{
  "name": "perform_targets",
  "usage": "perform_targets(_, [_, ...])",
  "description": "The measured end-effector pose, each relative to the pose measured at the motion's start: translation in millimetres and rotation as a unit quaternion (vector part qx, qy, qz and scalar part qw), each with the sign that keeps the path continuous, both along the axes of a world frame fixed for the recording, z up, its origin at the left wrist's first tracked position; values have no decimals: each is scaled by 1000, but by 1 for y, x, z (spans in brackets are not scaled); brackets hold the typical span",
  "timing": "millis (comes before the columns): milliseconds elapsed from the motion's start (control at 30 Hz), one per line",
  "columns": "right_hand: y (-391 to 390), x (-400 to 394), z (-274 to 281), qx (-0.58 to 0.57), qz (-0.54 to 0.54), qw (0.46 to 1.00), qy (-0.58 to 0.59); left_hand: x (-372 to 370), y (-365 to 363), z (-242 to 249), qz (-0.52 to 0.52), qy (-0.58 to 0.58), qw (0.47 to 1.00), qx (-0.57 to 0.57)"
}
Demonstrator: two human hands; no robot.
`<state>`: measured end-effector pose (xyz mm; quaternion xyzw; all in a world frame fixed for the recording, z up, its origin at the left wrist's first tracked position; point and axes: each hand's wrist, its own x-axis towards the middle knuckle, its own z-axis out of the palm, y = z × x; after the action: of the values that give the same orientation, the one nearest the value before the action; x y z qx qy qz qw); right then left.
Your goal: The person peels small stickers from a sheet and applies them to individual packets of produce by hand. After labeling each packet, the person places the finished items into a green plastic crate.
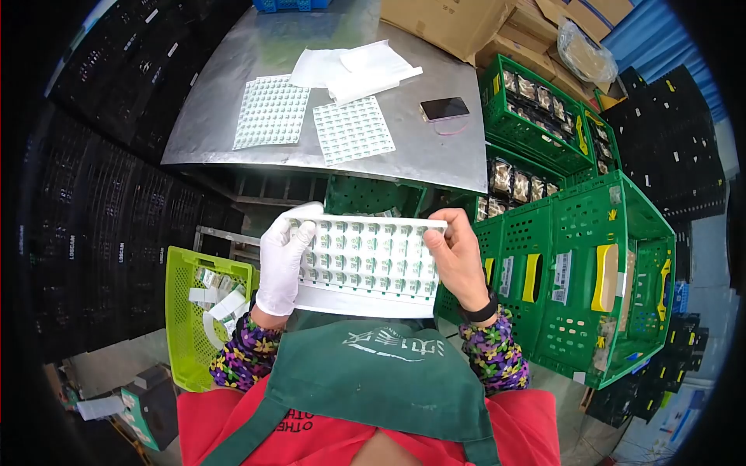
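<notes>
A white sheet with rows of small green-and-white labels [365,252] is stretched between my two hands, in front of the green apron. My left hand [284,260], in a white glove, is closed on the sheet's left edge with the thumb on top. My right hand [457,256], bare and with a black band at the wrist, pinches the upper right corner. The lower edge of the sheet is a plain white strip. Beyond it on the metal table [210,116] lie two more label sheets [272,111] [354,130] and crumpled white backing paper [353,68].
A phone [444,109] lies on the table's right part. Green crates [544,272] with packed bags stand at the right, near cardboard boxes [447,23]. A lime basket [183,318] with white packets is at the lower left. Black crates [101,225] are stacked on the left.
</notes>
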<state>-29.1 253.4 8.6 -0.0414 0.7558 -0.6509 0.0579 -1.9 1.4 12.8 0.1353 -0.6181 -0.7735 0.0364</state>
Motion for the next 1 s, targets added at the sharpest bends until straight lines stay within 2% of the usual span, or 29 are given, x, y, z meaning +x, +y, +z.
perform_targets(67, [-8,1,2,-93,-36,994,40,3,-7,-1,-10,-7,1000,2])
perform_targets(100, [1,-1,-1,-10,-7,998,57,4,-8,-3,-17,-24,999,16])
perform_targets(133, [4,-1,-2,-10,-7,998,57,5,-9,-4,-23,-42,998,31])
perform_targets(167, [6,-1,0,31,-18,997,69,5,-9,-7,-28,-29,999,-7])
perform_targets(233, [10,-1,-3,102,-43,991,79,4,-2,-2,-15,-11,1000,-3])
perform_targets(333, [13,1,-10,123,-27,990,67,4,-8,-13,-13,23,1000,-12])
perform_targets(400, [10,1,-6,102,-10,994,43,6,-11,-13,-20,-18,999,26])
perform_targets(467, [4,-2,1,-36,-25,999,6,5,-11,-12,-14,-2,1000,-3])
perform_targets(500, [6,-4,6,-64,-10,997,-31,4,-10,-11,-9,15,999,-33])
perform_targets(633, [20,-7,-9,-40,27,998,-38,4,-7,-6,0,32,999,-34])
perform_targets(700, [21,-7,-6,166,37,985,-15,6,-9,-7,25,-19,999,-23])
perform_targets(733, [17,-7,0,166,39,985,-14,6,-9,-6,27,-18,999,-23])
perform_targets(800, [10,-7,21,264,-21,950,164,5,-9,-6,5,4,999,-54])
perform_targets(833, [9,-11,28,305,-5,925,226,5,-9,-5,4,3,999,-54])
perform_targets(867, [8,-13,32,305,-6,926,224,5,-9,-2,-7,10,998,-68])
perform_targets(933, [5,-17,38,355,90,865,341,4,-7,2,-20,19,996,-83])
perform_targets(1000, [2,-18,38,370,90,858,343,4,-6,5,-31,11,996,-78])
